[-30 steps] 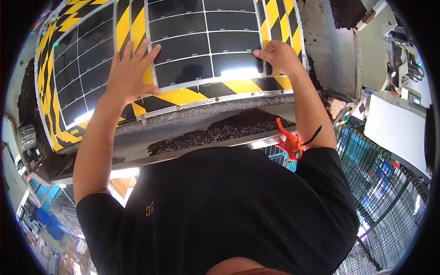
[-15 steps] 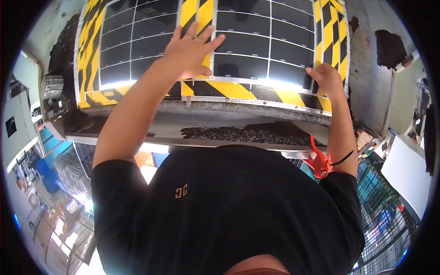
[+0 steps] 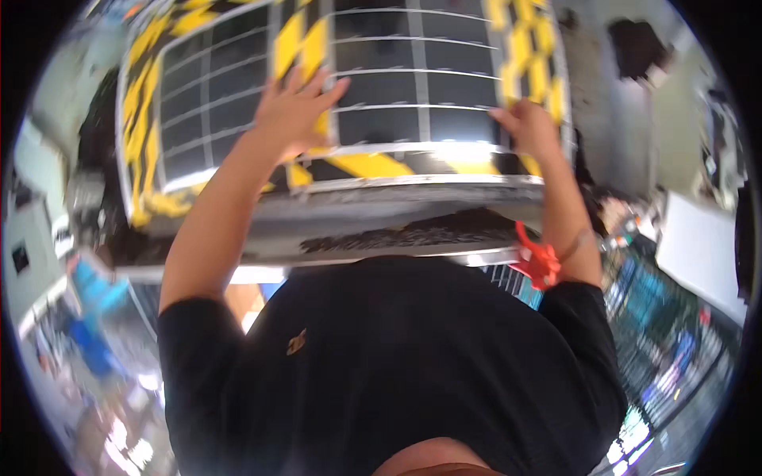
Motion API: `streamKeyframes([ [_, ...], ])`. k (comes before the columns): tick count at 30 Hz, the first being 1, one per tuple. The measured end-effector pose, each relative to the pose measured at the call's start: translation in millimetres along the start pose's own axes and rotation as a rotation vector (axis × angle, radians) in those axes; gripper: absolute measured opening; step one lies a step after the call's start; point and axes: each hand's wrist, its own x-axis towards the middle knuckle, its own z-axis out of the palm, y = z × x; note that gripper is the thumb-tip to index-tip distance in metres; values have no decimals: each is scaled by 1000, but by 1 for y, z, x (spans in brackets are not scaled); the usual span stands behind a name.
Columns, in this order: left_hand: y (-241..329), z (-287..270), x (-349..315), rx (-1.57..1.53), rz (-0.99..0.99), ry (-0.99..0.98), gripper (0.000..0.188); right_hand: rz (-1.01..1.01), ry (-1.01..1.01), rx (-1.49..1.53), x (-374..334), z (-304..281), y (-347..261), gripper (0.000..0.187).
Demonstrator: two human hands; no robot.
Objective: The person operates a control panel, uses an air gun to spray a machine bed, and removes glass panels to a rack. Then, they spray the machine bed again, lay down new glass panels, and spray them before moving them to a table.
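I hold my left hand (image 3: pixel 292 117) over the striped tape (image 3: pixel 300 44), fingers spread apart, my right hand (image 3: pixel 535 131) curled, its grip unclear, the black panel (image 3: pixel 377 89) between the fingers seemingly already in place, any remaining work indeterminable.

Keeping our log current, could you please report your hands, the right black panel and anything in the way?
Left hand spread over stripes beside right panel. Right hand at its right edge. Red object by right forearm, clear of panel.

I see the black grid sheet (image 3: pixel 381 89) cropped at its far end, wire mesh (image 3: pixel 663 337) blurred to its lower right.
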Motion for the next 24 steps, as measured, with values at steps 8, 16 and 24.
streamKeyframes([
  [8, 3, -18, -14, 10, -105, -166, 105, 154, 710, -131, -93, -67, 50, 62],
  [16, 6, -19, -3, 39, -57, -134, 102, 369, 689, 132, -158, -89, 170, 85],
  [24, 11, -12, -8, -15, -91, -75, 93, 417, 799, -192, -183, 0, 207, 93],
])
